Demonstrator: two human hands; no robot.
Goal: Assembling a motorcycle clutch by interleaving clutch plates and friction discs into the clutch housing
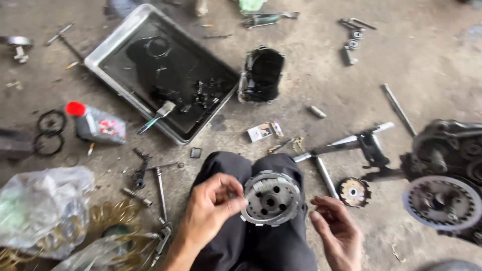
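Left hand [211, 213] pinches clutch hub [271, 198] on knee — right hand [337, 232] open nr it.

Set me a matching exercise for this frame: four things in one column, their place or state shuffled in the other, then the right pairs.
Things:
1. round clutch assembly
2. brush
3. grey bottle with red cap
4. right hand

Places or states:
A. lying on the floor left of the metal tray
B. open, palm up, holding nothing
C. held at its edge by the left hand, over the lap
D. resting over the tray's near rim

Pairs: 1-C, 2-D, 3-A, 4-B
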